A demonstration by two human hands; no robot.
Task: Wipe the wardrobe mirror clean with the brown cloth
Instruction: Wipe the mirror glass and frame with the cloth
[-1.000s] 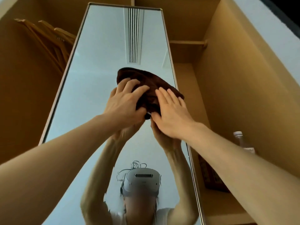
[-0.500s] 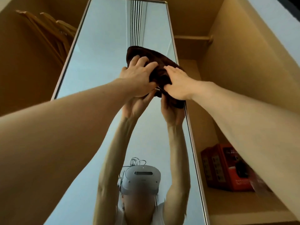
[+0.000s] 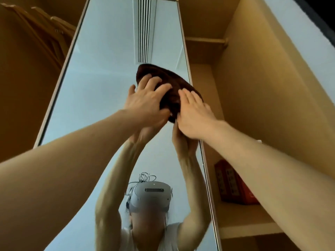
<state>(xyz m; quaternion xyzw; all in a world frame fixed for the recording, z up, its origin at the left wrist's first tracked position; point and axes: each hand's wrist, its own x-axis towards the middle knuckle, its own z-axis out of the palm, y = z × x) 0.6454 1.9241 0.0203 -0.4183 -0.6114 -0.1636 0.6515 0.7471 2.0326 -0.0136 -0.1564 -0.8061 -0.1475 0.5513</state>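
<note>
The tall wardrobe mirror [image 3: 108, 87] runs up the middle of the head view, in a thin metal frame. The bunched brown cloth [image 3: 174, 91] lies against the glass by its right edge, in the upper half. My left hand [image 3: 145, 102] presses the cloth's left side with spread fingers, thumb below it. Touching it on the right, my right hand [image 3: 194, 115] presses the lower right part with straight fingers. The glass reflects both raised arms and a person wearing a headset.
Wooden hangers [image 3: 50, 33] hang in the wardrobe section left of the mirror. On the right, a red box [image 3: 235, 185] stands on a wooden shelf [image 3: 244, 227], partly behind my right forearm. A wooden rail [image 3: 204, 40] crosses above it.
Both hands slid the cloth up the mirror, then back down a little. They stay side by side on it along the right edge.
</note>
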